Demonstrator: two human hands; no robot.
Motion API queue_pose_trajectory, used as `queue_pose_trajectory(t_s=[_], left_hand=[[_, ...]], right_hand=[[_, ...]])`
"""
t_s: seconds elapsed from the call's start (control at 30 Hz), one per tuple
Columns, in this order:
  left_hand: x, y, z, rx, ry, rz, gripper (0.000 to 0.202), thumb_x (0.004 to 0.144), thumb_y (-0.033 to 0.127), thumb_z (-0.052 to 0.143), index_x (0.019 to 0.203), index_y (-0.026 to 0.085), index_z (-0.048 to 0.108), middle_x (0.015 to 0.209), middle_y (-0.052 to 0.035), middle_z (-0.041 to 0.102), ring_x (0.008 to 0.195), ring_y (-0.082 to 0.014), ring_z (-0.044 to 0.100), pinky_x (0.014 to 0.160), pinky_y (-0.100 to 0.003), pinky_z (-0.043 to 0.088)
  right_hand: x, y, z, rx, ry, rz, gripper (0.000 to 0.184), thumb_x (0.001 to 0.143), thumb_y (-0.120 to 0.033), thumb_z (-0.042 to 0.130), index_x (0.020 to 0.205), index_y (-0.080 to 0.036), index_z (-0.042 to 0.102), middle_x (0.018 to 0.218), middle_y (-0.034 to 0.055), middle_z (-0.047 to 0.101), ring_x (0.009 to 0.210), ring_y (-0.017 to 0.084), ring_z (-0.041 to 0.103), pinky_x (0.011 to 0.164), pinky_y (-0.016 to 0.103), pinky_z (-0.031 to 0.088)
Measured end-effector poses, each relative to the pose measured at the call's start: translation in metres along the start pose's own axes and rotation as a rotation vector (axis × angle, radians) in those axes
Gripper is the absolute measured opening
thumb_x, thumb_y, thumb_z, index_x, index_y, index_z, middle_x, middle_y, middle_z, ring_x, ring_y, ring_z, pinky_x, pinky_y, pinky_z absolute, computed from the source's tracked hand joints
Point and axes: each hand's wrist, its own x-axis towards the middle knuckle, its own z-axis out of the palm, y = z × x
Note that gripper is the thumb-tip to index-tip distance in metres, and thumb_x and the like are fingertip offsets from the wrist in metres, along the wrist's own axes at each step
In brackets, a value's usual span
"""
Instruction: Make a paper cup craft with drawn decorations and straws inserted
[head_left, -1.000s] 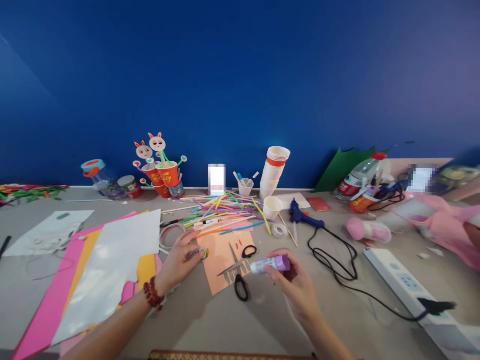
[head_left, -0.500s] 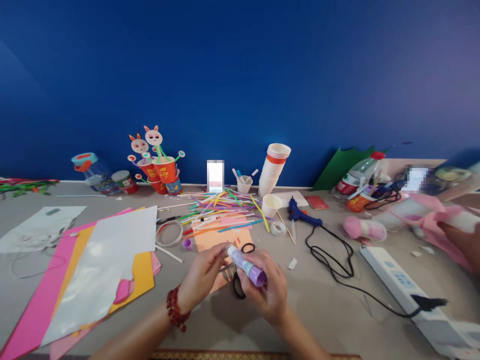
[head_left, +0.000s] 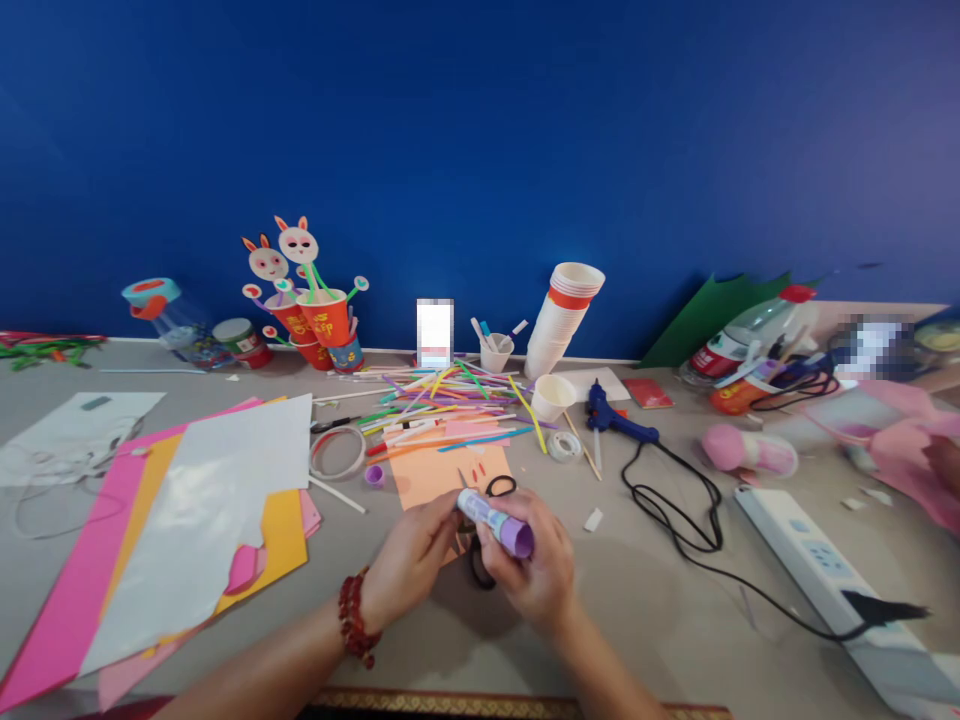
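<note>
My right hand [head_left: 544, 565] is closed around a glue stick [head_left: 486, 514] with a purple base, its far end tilted toward my left hand. At that end the fingers of my left hand [head_left: 412, 555] are pinched together. Whatever they hold is too small and hidden to make out. Beneath my hands, partly covered, lie black-handled scissors [head_left: 501, 478] and a sheet of orange paper [head_left: 416, 478]. A small purple cap [head_left: 374, 476] rests on the table to the left of the paper.
Colored sticks [head_left: 457, 400] are heaped behind the orange paper. Stacked paper sheets [head_left: 217, 500] lie left. On the right are a blue glue gun [head_left: 619, 420], its cord and a power strip [head_left: 806, 550]. Paper cups [head_left: 559, 320] stand behind. Another person's hand [head_left: 946, 460] shows at the right edge.
My view has shifted slightly, so the table things sit higher in it. Both hands keep nearly the same hold at the glue stick. The other person's hand has moved farther right.
</note>
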Motion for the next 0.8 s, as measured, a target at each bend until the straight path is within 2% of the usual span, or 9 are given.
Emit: queue_pose_trajectory(t_s=[0.13, 0.27, 0.43, 0.63, 0.8], left_hand=[[-0.001, -0.001, 0.001, 0.030, -0.014, -0.022, 0.028, 0.099, 0.028, 0.038, 0.112, 0.020, 0.061, 0.102, -0.0057, 0.069, 0.093, -0.0193, 0.063, 0.085, -0.027, 0.047], [-0.002, -0.001, 0.003, 0.032, -0.020, -0.032, 0.029, 0.099, 0.028, 0.038, 0.114, 0.021, 0.062, 0.101, -0.0047, 0.069, 0.092, -0.0186, 0.062, 0.084, -0.027, 0.047], [-0.002, -0.005, 0.003, -0.014, -0.008, -0.055, 0.031, 0.098, 0.030, 0.041, 0.119, 0.021, 0.063, 0.106, -0.0049, 0.070, 0.098, -0.0197, 0.062, 0.090, -0.030, 0.046], [0.001, -0.008, 0.002, -0.189, 0.021, -0.102, 0.032, 0.098, 0.031, 0.041, 0.119, 0.021, 0.063, 0.116, -0.0057, 0.068, 0.106, -0.0214, 0.061, 0.094, -0.031, 0.046], [0.003, -0.004, 0.000, -0.136, -0.002, -0.085, 0.028, 0.097, 0.032, 0.043, 0.105, 0.018, 0.066, 0.101, -0.0045, 0.071, 0.096, -0.0191, 0.062, 0.094, -0.029, 0.045]], right_hand=[[0.002, -0.001, 0.000, -0.029, 0.006, 0.005, 0.024, 0.083, -0.019, 0.059, 0.106, -0.024, 0.056, 0.089, 0.0058, 0.070, 0.079, 0.022, 0.069, 0.072, 0.034, 0.056], [0.003, 0.000, 0.001, -0.067, 0.008, -0.060, 0.020, 0.085, -0.021, 0.058, 0.104, -0.023, 0.055, 0.084, 0.0051, 0.069, 0.075, 0.021, 0.068, 0.067, 0.032, 0.056], [0.003, 0.009, -0.003, -0.128, 0.012, -0.053, 0.016, 0.087, -0.024, 0.058, 0.103, -0.022, 0.056, 0.082, 0.0047, 0.068, 0.071, 0.020, 0.067, 0.063, 0.030, 0.056], [0.000, 0.012, -0.008, -0.130, 0.146, -0.022, 0.019, 0.083, -0.021, 0.061, 0.102, -0.022, 0.057, 0.083, 0.0047, 0.067, 0.074, 0.021, 0.067, 0.066, 0.032, 0.056], [-0.002, 0.000, 0.003, -0.010, 0.035, -0.078, 0.022, 0.083, -0.021, 0.059, 0.105, -0.023, 0.056, 0.085, 0.0048, 0.069, 0.076, 0.021, 0.067, 0.068, 0.031, 0.056]])
